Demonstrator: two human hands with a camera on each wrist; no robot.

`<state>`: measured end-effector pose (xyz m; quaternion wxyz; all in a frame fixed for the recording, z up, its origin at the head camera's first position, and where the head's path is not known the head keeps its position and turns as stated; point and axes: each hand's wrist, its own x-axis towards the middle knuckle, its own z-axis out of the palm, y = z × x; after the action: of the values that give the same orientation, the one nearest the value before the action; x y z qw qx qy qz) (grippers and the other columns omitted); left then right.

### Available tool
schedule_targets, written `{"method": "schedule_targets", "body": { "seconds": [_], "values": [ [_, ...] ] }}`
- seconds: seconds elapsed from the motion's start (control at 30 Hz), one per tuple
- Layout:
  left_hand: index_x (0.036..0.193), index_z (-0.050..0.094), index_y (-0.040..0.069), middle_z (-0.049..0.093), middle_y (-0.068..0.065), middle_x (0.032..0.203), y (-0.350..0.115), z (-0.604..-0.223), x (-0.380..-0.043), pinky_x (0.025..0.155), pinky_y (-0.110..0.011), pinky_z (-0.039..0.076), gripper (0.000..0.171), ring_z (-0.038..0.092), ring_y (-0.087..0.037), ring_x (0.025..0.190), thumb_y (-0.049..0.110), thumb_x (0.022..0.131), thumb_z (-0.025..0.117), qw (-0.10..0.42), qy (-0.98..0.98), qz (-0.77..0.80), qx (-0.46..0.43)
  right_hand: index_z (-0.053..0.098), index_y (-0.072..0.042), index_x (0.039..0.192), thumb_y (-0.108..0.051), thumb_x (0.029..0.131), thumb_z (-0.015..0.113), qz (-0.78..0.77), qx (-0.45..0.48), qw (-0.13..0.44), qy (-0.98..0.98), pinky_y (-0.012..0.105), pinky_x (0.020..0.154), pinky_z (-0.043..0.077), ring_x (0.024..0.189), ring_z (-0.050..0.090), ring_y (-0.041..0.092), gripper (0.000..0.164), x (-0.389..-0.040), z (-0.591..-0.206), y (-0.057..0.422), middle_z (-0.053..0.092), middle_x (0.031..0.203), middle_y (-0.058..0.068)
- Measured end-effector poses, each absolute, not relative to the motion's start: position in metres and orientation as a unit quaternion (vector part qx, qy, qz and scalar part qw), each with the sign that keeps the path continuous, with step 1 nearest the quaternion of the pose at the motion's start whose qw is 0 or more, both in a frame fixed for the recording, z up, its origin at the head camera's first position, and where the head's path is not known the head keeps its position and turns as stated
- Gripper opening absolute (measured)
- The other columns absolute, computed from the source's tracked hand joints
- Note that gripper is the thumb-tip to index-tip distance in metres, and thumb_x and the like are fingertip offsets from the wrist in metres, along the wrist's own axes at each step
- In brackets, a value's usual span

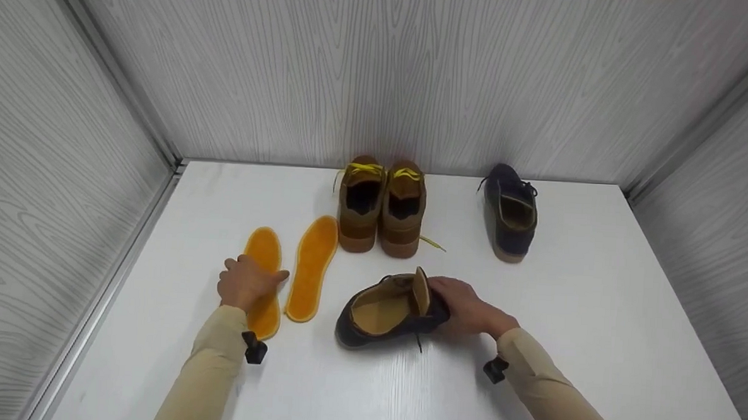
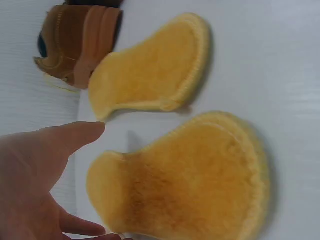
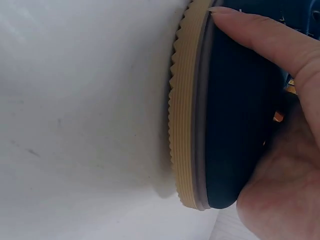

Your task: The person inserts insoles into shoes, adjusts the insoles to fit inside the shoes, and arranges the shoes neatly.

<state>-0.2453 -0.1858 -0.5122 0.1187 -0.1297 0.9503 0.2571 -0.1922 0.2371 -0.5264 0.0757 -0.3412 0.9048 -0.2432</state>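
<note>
My left hand [image 1: 246, 283] hovers over the nearer-left of two orange, fleecy insoles, its thumb and fingers spread to either side of that insole [image 2: 195, 180]. Just to the right lies the other insole [image 1: 312, 267], flat on the table. With my right hand [image 1: 467, 307] I grip the toe end of a dark navy shoe [image 1: 379, 317], thumb and fingers around its upper. The shoe's opening faces up, showing a tan lining, and its tongue [image 1: 421, 292] stands up. In the right wrist view its ridged tan sole [image 3: 186, 110] faces the white surface.
A pair of brown shoes [image 1: 359, 225] with yellow laces stands side by side at the back wall. The matching navy shoe [image 1: 512, 232] stands at the back right. Grey wood-grain panels [image 1: 380, 71] enclose the white table [image 1: 595, 346] at the back and sides.
</note>
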Motion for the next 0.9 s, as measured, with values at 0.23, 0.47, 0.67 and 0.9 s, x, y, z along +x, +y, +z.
{"method": "schedule_targets", "body": {
  "seconds": [0.23,0.47,0.67,0.9],
  "values": [
    [0.11,0.046,-0.015,0.049,-0.026,0.092,-0.193,-0.513,-0.243,0.074,-0.045,0.048,0.069,0.054,-0.039,0.084,0.043,0.081,0.069,0.113,0.957,0.23,-0.137,0.04,0.005,0.138,-0.015,0.081,0.071,-0.247,-0.344,0.069,0.903,0.055,0.104,0.026,0.129,0.036,0.041,0.068,-0.193,-0.53,0.236,0.044,0.136,0.023],
    [0.107,0.049,-0.011,0.058,-0.022,0.09,-0.205,-0.511,-0.241,0.072,-0.048,0.05,0.051,0.06,-0.036,0.079,0.029,0.08,0.066,0.107,0.956,0.247,-0.117,0.043,0.002,0.138,-0.02,0.079,0.076,-0.245,-0.352,0.046,0.902,0.051,0.103,0.031,0.126,0.042,0.037,0.071,-0.195,-0.532,0.234,0.049,0.133,0.019],
    [0.117,0.05,-0.011,0.056,-0.023,0.103,-0.213,-0.508,-0.236,0.084,-0.048,0.047,0.054,0.055,-0.035,0.088,0.031,0.086,0.066,0.093,0.948,0.28,-0.115,0.043,0.0,0.139,-0.022,0.077,0.078,-0.249,-0.345,0.052,0.903,0.05,0.103,0.03,0.126,0.043,0.035,0.074,-0.195,-0.531,0.233,0.05,0.133,0.017],
    [0.123,0.054,-0.003,0.06,-0.019,0.113,-0.196,-0.474,-0.209,0.092,-0.049,0.044,0.047,0.055,-0.032,0.094,0.025,0.086,0.066,0.058,0.946,0.317,-0.017,0.042,-0.001,0.14,-0.019,0.08,0.075,-0.254,-0.338,0.06,0.904,0.051,0.105,0.028,0.129,0.039,0.036,0.071,-0.194,-0.531,0.238,0.047,0.136,0.017]
  ]
}}
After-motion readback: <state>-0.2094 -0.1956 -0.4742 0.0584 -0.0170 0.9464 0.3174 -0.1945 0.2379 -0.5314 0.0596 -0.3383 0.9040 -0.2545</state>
